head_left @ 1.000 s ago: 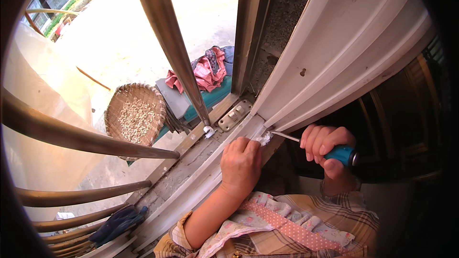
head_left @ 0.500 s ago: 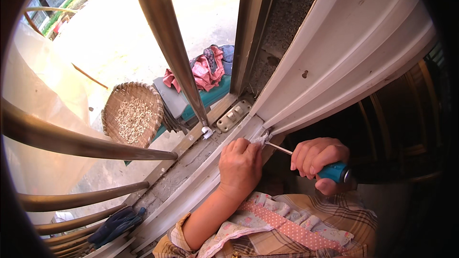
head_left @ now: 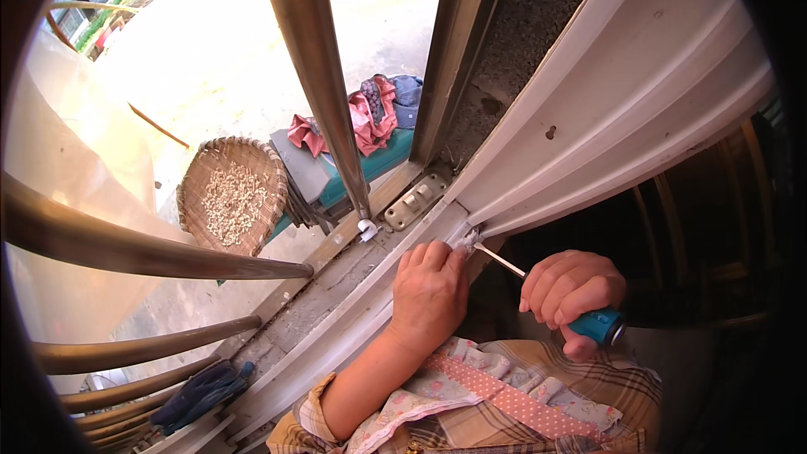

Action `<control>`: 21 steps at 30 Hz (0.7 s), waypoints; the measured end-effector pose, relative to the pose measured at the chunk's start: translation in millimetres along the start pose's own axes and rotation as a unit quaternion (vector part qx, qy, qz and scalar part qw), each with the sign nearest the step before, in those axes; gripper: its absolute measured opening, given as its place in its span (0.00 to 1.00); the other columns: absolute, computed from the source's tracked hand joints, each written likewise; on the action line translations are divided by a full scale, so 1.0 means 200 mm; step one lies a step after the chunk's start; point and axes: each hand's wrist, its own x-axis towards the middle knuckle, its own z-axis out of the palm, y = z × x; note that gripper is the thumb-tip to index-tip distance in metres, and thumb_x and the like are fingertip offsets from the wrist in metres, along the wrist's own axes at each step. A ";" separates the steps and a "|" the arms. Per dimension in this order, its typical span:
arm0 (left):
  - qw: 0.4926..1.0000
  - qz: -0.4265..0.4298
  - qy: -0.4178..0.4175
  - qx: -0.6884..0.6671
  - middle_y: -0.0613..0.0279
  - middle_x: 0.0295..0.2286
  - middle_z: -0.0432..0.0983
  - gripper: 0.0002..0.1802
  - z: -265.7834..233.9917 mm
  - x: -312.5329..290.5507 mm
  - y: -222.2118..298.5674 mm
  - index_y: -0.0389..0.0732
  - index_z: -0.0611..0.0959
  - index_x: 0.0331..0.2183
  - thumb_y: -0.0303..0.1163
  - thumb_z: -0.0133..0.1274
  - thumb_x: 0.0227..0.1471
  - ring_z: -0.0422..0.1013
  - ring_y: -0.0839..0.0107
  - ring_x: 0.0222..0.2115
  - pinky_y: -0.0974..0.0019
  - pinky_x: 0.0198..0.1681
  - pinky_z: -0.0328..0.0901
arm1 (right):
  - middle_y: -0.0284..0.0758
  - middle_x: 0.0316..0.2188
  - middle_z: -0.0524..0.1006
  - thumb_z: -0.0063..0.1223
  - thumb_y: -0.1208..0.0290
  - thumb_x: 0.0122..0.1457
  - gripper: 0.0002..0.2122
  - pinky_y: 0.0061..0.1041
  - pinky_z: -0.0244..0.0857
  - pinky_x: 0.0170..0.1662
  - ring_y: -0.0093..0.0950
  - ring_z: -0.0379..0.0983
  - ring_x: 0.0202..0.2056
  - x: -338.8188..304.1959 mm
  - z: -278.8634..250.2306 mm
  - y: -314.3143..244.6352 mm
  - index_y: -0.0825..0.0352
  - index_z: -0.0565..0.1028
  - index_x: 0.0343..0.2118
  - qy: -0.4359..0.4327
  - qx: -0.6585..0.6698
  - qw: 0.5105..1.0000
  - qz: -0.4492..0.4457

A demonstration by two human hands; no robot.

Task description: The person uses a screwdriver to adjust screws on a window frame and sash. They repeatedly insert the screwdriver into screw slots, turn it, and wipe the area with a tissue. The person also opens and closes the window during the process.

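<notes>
In my right hand (head_left: 572,287) is a screwdriver (head_left: 600,325) with a blue handle, fingers wrapped round it. Its thin shaft points up and left to the corner where the white window sill meets the white frame (head_left: 580,109). The tip meets a small whitish lump (head_left: 469,238) there. My left hand (head_left: 429,290) rests at that same corner, fingers curled and pressed together beside the tip. What those fingertips hold, if anything, is hidden behind the hand.
Metal bars (head_left: 324,76) stand along the outer ledge. A switch plate (head_left: 416,202) and a white plastic piece (head_left: 366,230) lie there; dark blue cloth (head_left: 202,395) hangs lower left. Outside are a woven basket (head_left: 193,189) with pale pieces and pink cloth (head_left: 370,122).
The view has shifted slightly. My right hand and the screwdriver sit a little lower and to the right, with the shaft tilted more steeply. My left hand stays at the corner.
</notes>
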 end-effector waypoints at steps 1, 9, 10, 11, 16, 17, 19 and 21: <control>1.000 0.002 -0.008 0.000 0.56 0.33 0.73 0.17 0.00 0.00 0.00 0.42 0.81 0.39 0.24 0.59 0.42 0.71 0.54 0.36 0.55 0.41 0.66 | 0.35 0.18 0.73 0.66 0.63 0.54 0.16 0.33 0.74 0.27 0.32 0.73 0.19 0.00 0.02 0.03 0.69 0.70 0.32 -0.003 -0.016 1.000 -0.002; 1.000 0.015 0.016 -0.016 0.55 0.35 0.73 0.15 0.00 0.01 0.01 0.38 0.81 0.39 0.25 0.56 0.45 0.70 0.57 0.38 0.57 0.43 0.65 | 0.35 0.18 0.70 0.65 0.67 0.52 0.14 0.31 0.65 0.21 0.35 0.69 0.18 -0.02 0.14 0.11 0.69 0.71 0.29 -0.089 -0.143 0.985 -0.019; 1.000 0.009 0.019 -0.014 0.56 0.35 0.72 0.15 0.00 0.01 0.01 0.39 0.81 0.39 0.25 0.56 0.45 0.70 0.57 0.38 0.58 0.43 0.65 | 0.35 0.18 0.68 0.66 0.68 0.51 0.12 0.29 0.60 0.19 0.33 0.67 0.17 -0.03 0.16 0.12 0.70 0.72 0.26 -0.091 -0.147 0.984 -0.034; 1.000 0.004 0.022 -0.013 0.56 0.34 0.72 0.14 0.00 0.00 0.01 0.39 0.81 0.39 0.26 0.56 0.45 0.70 0.57 0.37 0.58 0.42 0.65 | 0.35 0.18 0.68 0.66 0.69 0.50 0.12 0.29 0.60 0.19 0.33 0.67 0.17 -0.02 0.16 0.12 0.70 0.72 0.27 -0.088 -0.155 0.983 -0.035; 0.999 -0.010 0.031 -0.014 0.56 0.32 0.73 0.15 0.01 -0.01 0.00 0.41 0.82 0.36 0.23 0.59 0.42 0.71 0.55 0.35 0.56 0.38 0.67 | 0.34 0.17 0.67 0.65 0.70 0.51 0.12 0.28 0.61 0.19 0.32 0.66 0.16 0.00 0.18 0.10 0.70 0.72 0.27 -0.073 -0.160 0.983 -0.054; 0.999 -0.013 0.033 -0.010 0.57 0.32 0.73 0.14 0.02 -0.01 0.00 0.41 0.82 0.36 0.23 0.59 0.42 0.71 0.55 0.34 0.56 0.38 0.67 | 0.34 0.17 0.68 0.65 0.69 0.51 0.13 0.28 0.62 0.19 0.32 0.66 0.16 0.01 0.18 0.09 0.71 0.71 0.28 -0.081 -0.149 0.984 -0.060; 0.999 -0.010 0.033 -0.005 0.57 0.32 0.73 0.15 0.02 -0.01 -0.01 0.42 0.82 0.37 0.23 0.59 0.41 0.71 0.55 0.34 0.57 0.38 0.67 | 0.34 0.19 0.71 0.64 0.67 0.54 0.14 0.30 0.67 0.22 0.33 0.70 0.18 0.02 0.18 0.07 0.69 0.70 0.31 -0.091 -0.146 0.984 -0.043; 1.000 -0.006 0.027 -0.004 0.58 0.32 0.72 0.16 0.01 -0.01 -0.01 0.42 0.83 0.38 0.24 0.59 0.41 0.70 0.56 0.34 0.57 0.38 0.67 | 0.35 0.17 0.68 0.65 0.69 0.52 0.13 0.28 0.62 0.20 0.32 0.66 0.16 0.03 0.21 0.10 0.71 0.71 0.27 -0.055 -0.141 0.987 -0.053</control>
